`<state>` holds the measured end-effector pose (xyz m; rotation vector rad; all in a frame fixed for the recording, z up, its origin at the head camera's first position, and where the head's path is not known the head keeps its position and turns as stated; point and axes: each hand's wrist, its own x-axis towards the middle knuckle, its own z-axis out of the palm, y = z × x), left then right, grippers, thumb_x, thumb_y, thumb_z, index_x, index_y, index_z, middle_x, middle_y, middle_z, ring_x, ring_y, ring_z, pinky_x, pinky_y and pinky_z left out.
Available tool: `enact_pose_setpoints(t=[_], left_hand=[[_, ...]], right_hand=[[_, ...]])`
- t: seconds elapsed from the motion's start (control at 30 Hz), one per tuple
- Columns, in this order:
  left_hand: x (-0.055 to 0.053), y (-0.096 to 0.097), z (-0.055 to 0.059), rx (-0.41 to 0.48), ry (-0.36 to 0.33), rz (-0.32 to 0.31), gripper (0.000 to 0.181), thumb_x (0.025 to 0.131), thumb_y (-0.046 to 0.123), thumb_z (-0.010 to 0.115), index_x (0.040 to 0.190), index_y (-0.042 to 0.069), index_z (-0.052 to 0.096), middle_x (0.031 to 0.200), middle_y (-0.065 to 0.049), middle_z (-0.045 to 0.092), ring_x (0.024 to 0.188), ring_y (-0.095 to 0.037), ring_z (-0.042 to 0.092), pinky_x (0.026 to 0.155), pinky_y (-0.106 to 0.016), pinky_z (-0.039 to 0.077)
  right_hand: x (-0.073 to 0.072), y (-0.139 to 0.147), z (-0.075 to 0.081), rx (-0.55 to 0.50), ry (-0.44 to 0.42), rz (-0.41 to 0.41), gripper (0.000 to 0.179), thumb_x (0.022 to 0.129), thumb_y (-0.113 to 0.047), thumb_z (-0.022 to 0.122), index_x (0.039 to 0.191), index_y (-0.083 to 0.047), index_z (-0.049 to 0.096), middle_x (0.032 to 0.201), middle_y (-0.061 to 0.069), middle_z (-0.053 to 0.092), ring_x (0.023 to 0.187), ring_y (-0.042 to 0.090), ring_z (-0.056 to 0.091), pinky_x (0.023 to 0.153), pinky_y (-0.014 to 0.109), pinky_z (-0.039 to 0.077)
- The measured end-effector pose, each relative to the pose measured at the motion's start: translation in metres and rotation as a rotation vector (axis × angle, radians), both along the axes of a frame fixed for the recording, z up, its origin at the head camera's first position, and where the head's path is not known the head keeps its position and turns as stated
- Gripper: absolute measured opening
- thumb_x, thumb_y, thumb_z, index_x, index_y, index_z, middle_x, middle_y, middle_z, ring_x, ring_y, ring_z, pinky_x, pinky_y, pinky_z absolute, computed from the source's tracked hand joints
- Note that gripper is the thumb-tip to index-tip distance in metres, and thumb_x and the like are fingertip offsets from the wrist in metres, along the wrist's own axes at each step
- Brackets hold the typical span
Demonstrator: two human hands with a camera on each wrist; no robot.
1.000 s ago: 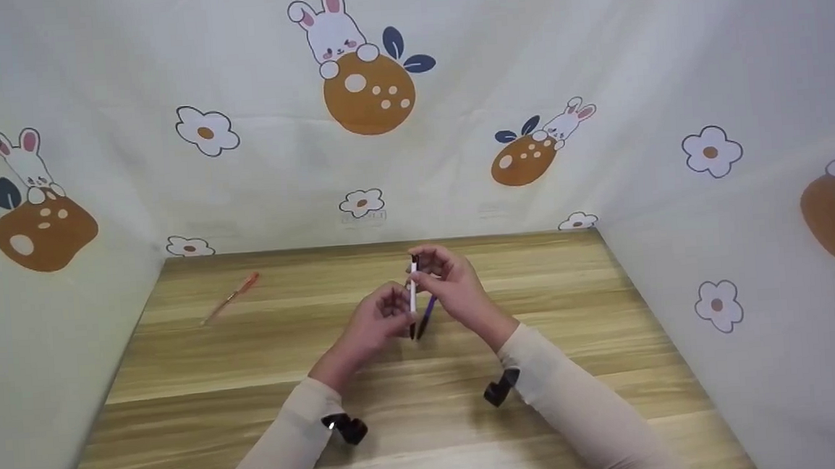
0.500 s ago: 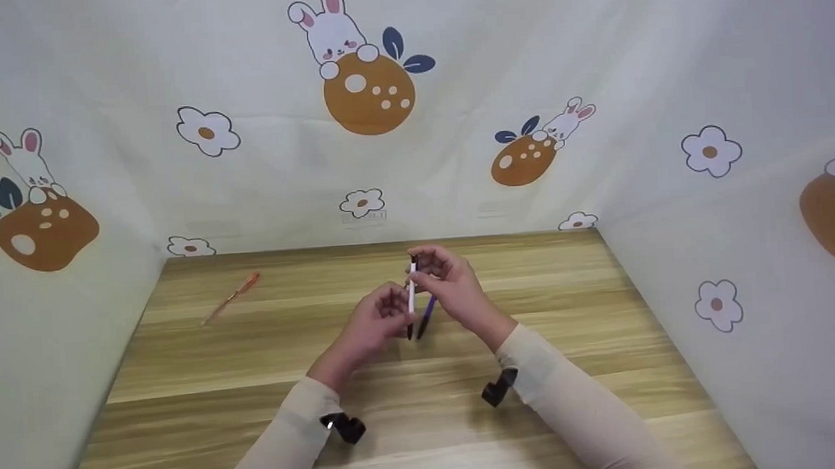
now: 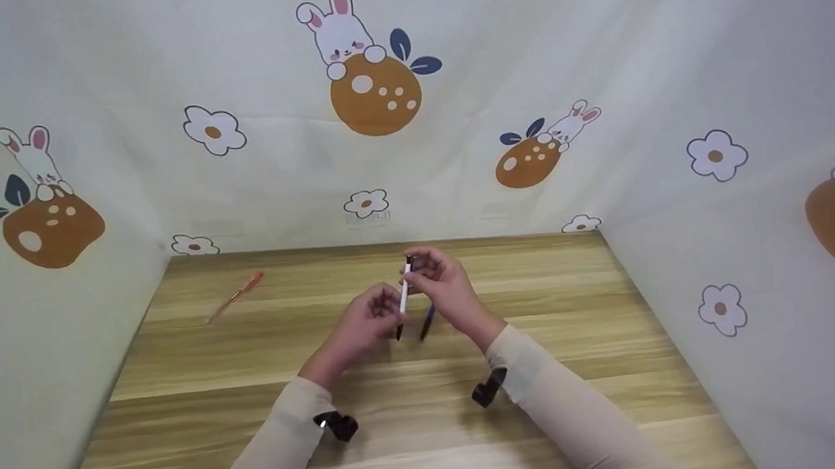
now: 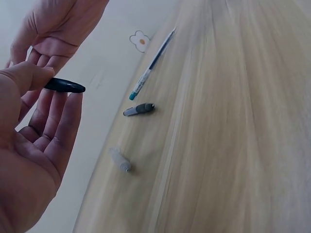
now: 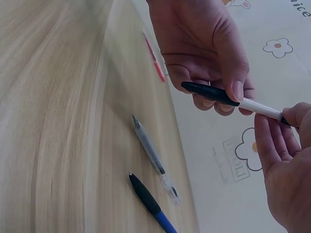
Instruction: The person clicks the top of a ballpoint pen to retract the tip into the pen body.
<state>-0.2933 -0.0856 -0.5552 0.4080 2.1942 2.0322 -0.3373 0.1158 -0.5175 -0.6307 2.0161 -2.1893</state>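
I have the white pen (image 3: 404, 293) above the table (image 3: 416, 445), left hand (image 3: 361, 321) pinching it by the black grip, right hand (image 3: 447, 283) pinching its other end. Slackening fingertips could let it drop onto the table.

Three pens (image 3: 236, 296) (image 3: 404, 293) (image 3: 427, 323) are counted in the head view, four in each wrist view. Two hands (image 3: 359, 326) (image 3: 451, 292), two wrist devices (image 3: 338, 425) (image 3: 489, 388) and one tabletop (image 3: 201, 371) are logged

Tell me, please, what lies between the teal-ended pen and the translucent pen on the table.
The dark-gripped pen lies between the teal-ended pen and the translucent pen, touching neither; the left wrist view shows this.
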Motion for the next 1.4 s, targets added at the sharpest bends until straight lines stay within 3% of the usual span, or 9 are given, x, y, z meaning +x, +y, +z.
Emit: enact_pose_setpoints(t=[0.17, 0.27, 0.5, 0.77, 1.0, 1.23, 1.4], left_hand=[[-0.001, -0.010, 0.000, -0.068, 0.007, 0.012, 0.016, 0.100, -0.004, 0.073, 0.113, 0.002, 0.066, 0.101, -0.009, 0.067, 0.092, -0.021, 0.064, 0.075, -0.030, 0.056], [-0.003, -0.016, -0.001, -0.083, 0.012, 0.027, 0.016, 0.098, -0.003, 0.075, 0.112, 0.002, 0.067, 0.102, -0.010, 0.067, 0.094, -0.022, 0.064, 0.077, -0.031, 0.057], [-0.005, -0.029, -0.001, -0.148, 0.026, 0.061, 0.017, 0.097, -0.004, 0.074, 0.111, 0.003, 0.068, 0.100, -0.008, 0.068, 0.093, -0.022, 0.065, 0.079, -0.031, 0.056], [-0.007, -0.040, 0.001, -0.196, 0.005, 0.074, 0.015, 0.099, -0.004, 0.074, 0.112, 0.002, 0.069, 0.101, -0.009, 0.067, 0.093, -0.022, 0.065, 0.077, -0.031, 0.056], [-0.007, -0.049, 0.001, -0.225, -0.018, 0.082, 0.015, 0.100, -0.002, 0.072, 0.113, 0.003, 0.069, 0.102, -0.011, 0.068, 0.093, -0.022, 0.065, 0.077, -0.032, 0.056], [-0.008, -0.061, -0.001, -0.275, -0.025, 0.078, 0.015, 0.103, 0.001, 0.071, 0.117, 0.003, 0.069, 0.105, -0.011, 0.070, 0.094, -0.022, 0.066, 0.078, -0.033, 0.056], [-0.009, -0.068, -0.001, -0.310, -0.049, 0.103, 0.015, 0.103, 0.002, 0.071, 0.117, 0.005, 0.070, 0.106, -0.010, 0.070, 0.096, -0.024, 0.066, 0.080, -0.034, 0.056]], right_hand=[[-0.004, -0.010, -0.005, -0.009, -0.032, -0.015, 0.035, 0.103, 0.003, 0.074, 0.138, -0.001, 0.066, 0.116, 0.027, 0.071, 0.102, 0.027, 0.076, 0.089, 0.042, 0.066], [-0.005, -0.017, -0.007, -0.027, -0.051, -0.022, 0.035, 0.102, 0.005, 0.074, 0.136, -0.001, 0.067, 0.111, 0.015, 0.073, 0.099, 0.024, 0.076, 0.089, 0.042, 0.066], [-0.009, -0.031, -0.013, -0.068, -0.066, -0.016, 0.035, 0.102, 0.008, 0.072, 0.136, 0.001, 0.067, 0.112, 0.019, 0.073, 0.098, 0.024, 0.077, 0.092, 0.048, 0.065], [-0.014, -0.044, -0.020, -0.096, -0.105, -0.031, 0.033, 0.102, 0.009, 0.071, 0.132, -0.001, 0.068, 0.109, 0.015, 0.073, 0.098, 0.024, 0.077, 0.087, 0.042, 0.067], [-0.019, -0.056, -0.027, -0.102, -0.146, -0.059, 0.033, 0.100, 0.010, 0.072, 0.130, -0.002, 0.069, 0.106, 0.014, 0.072, 0.104, 0.038, 0.077, 0.090, 0.048, 0.066], [-0.021, -0.067, -0.032, -0.106, -0.187, -0.084, 0.033, 0.099, 0.012, 0.072, 0.130, -0.001, 0.069, 0.104, 0.014, 0.071, 0.096, 0.028, 0.079, 0.092, 0.052, 0.065], [-0.023, -0.077, -0.036, -0.111, -0.206, -0.093, 0.034, 0.100, 0.011, 0.071, 0.131, -0.001, 0.069, 0.102, 0.010, 0.070, 0.099, 0.031, 0.079, 0.092, 0.050, 0.065]])
